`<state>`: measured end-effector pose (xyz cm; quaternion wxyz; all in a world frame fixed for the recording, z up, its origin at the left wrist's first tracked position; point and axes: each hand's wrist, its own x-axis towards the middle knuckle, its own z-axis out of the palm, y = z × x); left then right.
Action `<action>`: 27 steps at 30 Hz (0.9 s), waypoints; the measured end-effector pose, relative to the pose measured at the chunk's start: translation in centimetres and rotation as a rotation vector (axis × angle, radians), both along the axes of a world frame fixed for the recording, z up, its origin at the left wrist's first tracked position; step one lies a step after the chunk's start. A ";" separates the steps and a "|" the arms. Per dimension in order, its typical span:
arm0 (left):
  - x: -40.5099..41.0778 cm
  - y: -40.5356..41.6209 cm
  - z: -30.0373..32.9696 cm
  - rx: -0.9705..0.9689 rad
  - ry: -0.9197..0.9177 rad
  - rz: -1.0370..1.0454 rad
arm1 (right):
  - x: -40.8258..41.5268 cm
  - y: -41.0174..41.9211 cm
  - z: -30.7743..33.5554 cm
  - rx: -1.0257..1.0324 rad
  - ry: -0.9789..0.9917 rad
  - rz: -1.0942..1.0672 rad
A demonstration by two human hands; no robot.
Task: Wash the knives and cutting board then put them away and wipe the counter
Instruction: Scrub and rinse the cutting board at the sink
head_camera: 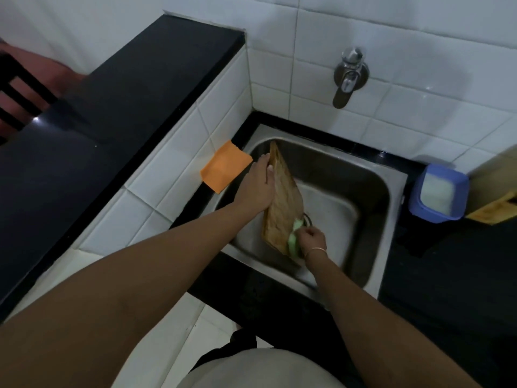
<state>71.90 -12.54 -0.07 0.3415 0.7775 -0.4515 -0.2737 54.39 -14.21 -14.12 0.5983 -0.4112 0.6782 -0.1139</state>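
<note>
Below a wall tap (350, 77), white tiles and black counter (447, 275) surround the steel sink (372, 208). Left hand (256, 186) grips the board (282, 203), tilted in the sink; right hand (312, 238) pinches a green sponge (295, 236) against it.

Wooden cutting board (282, 197) on edge, tilted, inside sink (372, 219).

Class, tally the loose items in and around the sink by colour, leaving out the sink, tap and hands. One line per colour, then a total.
Brown: 1, cutting board
Green: 1, sponge
Orange: 1, cloth
Blue: 1, tub
Total: 4
</note>
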 end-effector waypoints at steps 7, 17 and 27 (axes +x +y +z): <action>-1.6 -1.3 1.4 0.007 0.040 0.071 | 5.1 -4.2 9.9 -0.147 0.006 -0.037; -1.3 -0.6 0.6 -0.055 0.037 0.177 | 1.7 -0.2 2.8 -0.093 0.109 -0.018; -0.7 -0.6 2.1 -0.040 -0.096 0.202 | 8.3 -7.3 9.0 -0.368 -0.107 0.064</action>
